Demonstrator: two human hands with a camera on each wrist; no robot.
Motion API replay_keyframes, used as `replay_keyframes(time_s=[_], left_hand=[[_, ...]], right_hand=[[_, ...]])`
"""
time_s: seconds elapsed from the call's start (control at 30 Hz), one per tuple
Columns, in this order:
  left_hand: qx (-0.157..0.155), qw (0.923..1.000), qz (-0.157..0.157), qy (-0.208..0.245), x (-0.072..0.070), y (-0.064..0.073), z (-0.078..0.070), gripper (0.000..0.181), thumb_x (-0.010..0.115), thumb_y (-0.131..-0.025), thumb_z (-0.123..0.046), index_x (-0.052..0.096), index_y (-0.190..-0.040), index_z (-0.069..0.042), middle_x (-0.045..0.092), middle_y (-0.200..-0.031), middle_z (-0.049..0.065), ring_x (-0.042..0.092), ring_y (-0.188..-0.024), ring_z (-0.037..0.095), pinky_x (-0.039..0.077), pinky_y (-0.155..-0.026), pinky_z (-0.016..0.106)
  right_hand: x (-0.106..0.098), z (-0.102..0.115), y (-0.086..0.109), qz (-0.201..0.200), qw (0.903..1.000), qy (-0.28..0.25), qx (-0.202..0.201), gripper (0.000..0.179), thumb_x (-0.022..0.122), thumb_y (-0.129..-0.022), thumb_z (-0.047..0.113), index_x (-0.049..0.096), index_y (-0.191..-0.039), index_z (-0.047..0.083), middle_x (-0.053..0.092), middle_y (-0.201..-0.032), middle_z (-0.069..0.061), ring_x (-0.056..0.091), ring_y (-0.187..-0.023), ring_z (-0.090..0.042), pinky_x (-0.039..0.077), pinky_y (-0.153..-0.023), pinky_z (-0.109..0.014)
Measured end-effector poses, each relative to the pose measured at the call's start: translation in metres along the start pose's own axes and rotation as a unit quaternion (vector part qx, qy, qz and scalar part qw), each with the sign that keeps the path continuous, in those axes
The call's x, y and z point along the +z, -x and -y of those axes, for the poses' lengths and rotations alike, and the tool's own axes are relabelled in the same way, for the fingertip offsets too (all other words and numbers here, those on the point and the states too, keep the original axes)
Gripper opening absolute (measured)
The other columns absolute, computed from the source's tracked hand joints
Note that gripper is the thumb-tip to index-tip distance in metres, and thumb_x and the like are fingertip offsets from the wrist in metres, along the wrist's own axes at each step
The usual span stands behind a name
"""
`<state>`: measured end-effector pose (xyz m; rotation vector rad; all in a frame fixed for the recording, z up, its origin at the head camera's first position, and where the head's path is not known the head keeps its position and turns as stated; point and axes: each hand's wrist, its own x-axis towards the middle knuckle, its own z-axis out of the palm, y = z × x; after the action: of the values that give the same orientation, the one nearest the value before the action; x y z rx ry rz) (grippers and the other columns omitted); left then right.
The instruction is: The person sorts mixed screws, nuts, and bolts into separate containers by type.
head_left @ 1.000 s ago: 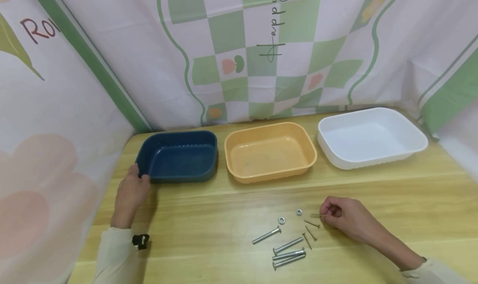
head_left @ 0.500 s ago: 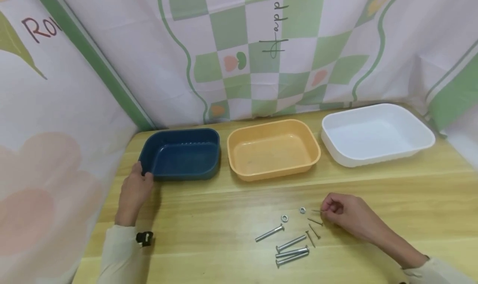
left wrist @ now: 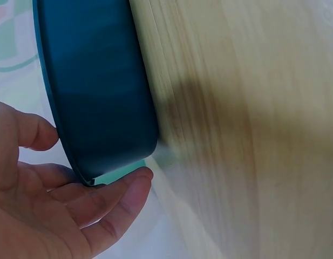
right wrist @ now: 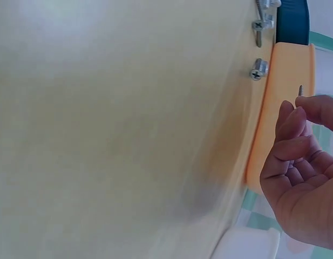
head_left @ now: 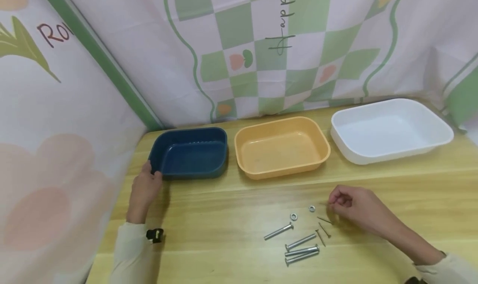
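Observation:
At the near left corner of the dark blue tray (head_left: 194, 157), my left hand (head_left: 145, 190) holds the rim. The left wrist view shows its thumb on one side of the tray wall and its fingers at the other. My right hand (head_left: 360, 207) pinches a thin screw (right wrist: 300, 90) between thumb and fingertips, just above the table. Left of that hand lie several small screws (head_left: 324, 231), a nut (head_left: 311, 209) and another nut (head_left: 293, 216). Several larger bolts (head_left: 300, 241) lie nearer the front, some of them touching.
A yellow tray (head_left: 281, 151) stands in the middle at the back, right of the blue one. Further right is a white tray (head_left: 390, 132). Patterned cloth (head_left: 235, 26) hangs behind the wooden table (head_left: 213, 217) and along its left side.
The head view has turned slightly, so everything sits further right in it. My right hand has risen a little from the table with the screw; my left hand stays at the blue tray.

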<state>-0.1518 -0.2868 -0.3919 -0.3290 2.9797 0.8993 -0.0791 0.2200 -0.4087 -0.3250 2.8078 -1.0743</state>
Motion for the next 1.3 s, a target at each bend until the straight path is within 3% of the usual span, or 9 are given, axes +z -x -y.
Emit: replay_keyframes(time_s=[0.3,0.57,0.93,1.13,1.3], left_hand=[[-0.003,1.0,0.003,0.004,-0.005,0.002,0.004,0.059,0.033,-0.093,-0.024,0.012,-0.141,0.002,0.04,-0.049,0.002,0.034,-0.037,0.014,0.033,-0.036,0.031],[-0.006,1.0,0.007,0.002,-0.01,-0.001,0.003,0.059,0.032,-0.093,-0.024,0.009,-0.142,0.001,0.043,-0.051,0.004,0.036,-0.038,0.015,0.034,-0.037,0.032],[-0.007,0.9998,0.013,0.013,-0.009,-0.002,0.004,0.06,0.032,-0.091,-0.025,0.009,-0.142,0.0,0.042,-0.053,0.005,0.036,-0.04,0.015,0.035,-0.039,0.033],[-0.006,0.9997,0.014,0.016,-0.005,-0.003,0.004,0.06,0.034,-0.091,-0.023,0.011,-0.142,0.001,0.052,-0.072,0.012,0.042,-0.046,0.017,0.037,-0.042,0.033],[-0.005,0.9997,0.016,0.019,-0.004,-0.004,0.004,0.06,0.033,-0.091,-0.024,0.01,-0.142,-0.001,0.043,-0.056,0.005,0.037,-0.041,0.015,0.035,-0.039,0.032]], right_hand=[[0.003,0.013,-0.011,-0.004,0.9994,-0.013,-0.033,0.011,0.066,-0.076,0.006,0.062,-0.078,0.016,0.057,-0.07,0.01,0.053,-0.065,-0.006,0.045,-0.058,-0.023],[0.003,0.023,-0.018,0.003,0.9987,-0.033,-0.037,0.009,0.065,-0.077,0.005,0.062,-0.081,0.013,0.059,-0.072,0.005,0.055,-0.067,-0.008,0.046,-0.059,-0.024],[0.005,0.041,-0.031,0.001,0.9971,-0.033,-0.068,0.012,0.066,-0.075,0.003,0.062,-0.078,0.013,0.058,-0.07,0.008,0.054,-0.065,-0.008,0.046,-0.058,-0.023],[0.008,0.048,-0.032,0.009,0.9962,-0.048,-0.072,0.012,0.065,-0.074,0.001,0.062,-0.078,0.012,0.058,-0.07,0.007,0.054,-0.064,-0.009,0.045,-0.056,-0.024],[0.01,0.053,-0.035,0.013,0.9959,-0.05,-0.074,0.012,0.064,-0.075,0.002,0.062,-0.078,0.013,0.058,-0.07,0.008,0.054,-0.065,-0.009,0.045,-0.057,-0.024]])
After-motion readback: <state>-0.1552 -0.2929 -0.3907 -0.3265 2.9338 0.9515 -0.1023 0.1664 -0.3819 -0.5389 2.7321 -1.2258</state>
